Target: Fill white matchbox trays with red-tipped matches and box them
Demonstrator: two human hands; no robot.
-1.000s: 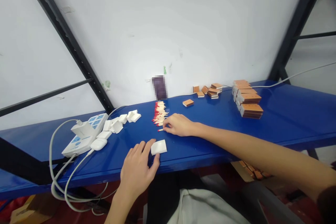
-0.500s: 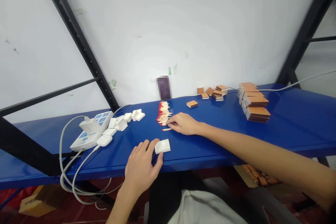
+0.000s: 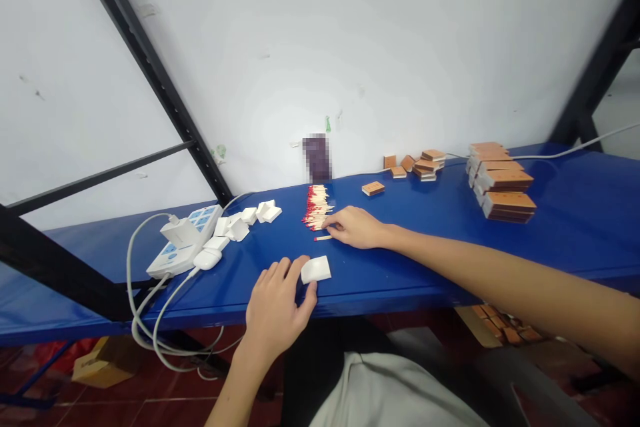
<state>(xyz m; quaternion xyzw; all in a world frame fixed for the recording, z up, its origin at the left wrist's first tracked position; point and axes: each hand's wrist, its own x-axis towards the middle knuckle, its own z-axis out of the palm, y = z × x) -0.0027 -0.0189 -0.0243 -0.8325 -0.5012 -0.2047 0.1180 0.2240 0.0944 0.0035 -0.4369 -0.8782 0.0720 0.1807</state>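
My left hand [image 3: 277, 300] rests at the blue table's front edge, thumb and forefinger closed about a small white matchbox tray [image 3: 317, 269]. With fingertips pinched together, my right hand [image 3: 356, 227] is at the near end of a pile of red-headed matches [image 3: 316, 207]. It grips a match there, though the fingers partly cover it. One loose match [image 3: 323, 238] lies just below those fingers, apart from the pile, its red head to the left.
Several white trays [image 3: 239, 229] lie left of the matches, beside a power strip [image 3: 185, 247] with cables. Brown matchboxes [image 3: 427, 165] sit at the back right, with a stack of them [image 3: 507, 193] further right. A single matchbox [image 3: 373, 188] lies nearer. A blurred dark object [image 3: 318, 157] leans on the wall.
The whole view has shifted slightly as the head moved. Both hands keep about the same places, the left at the tray and the right at the near end of the match pile.
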